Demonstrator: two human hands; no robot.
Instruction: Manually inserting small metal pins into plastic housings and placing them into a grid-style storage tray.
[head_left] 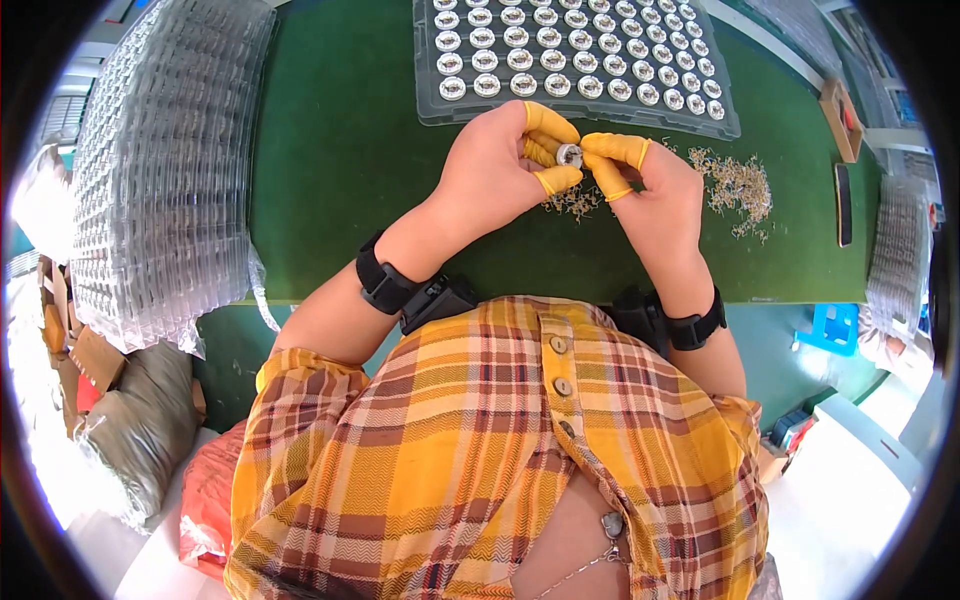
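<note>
Nearest is the person's checked shirt (430,420), then a black strap (385,280) on the left wrist and another (697,325) on the right. Beyond them, over the green table (340,190), the left hand (490,165) pinches a small round part (569,156) between yellow-capped fingertips, holding it up off the surface. The right hand (658,195) has its capped thumb and fingertips drawn together right beside the part; whether a tiny piece sits between them, I cannot tell. One part thus seems to be mid-assembly, its step not yet done. Under and between the hands lies a small heap (573,204) of thin bits, and a larger heap (740,190) lies to the right, so plenty of loose stock appears left. Farther off, the tray (428,103) carries rows of similar round parts (519,84); every place that shows looks filled, though its far edge is out of view. Whether those are finished or waiting is too small to judge. At far left stands a tall stack (170,170) of clear trays.
</note>
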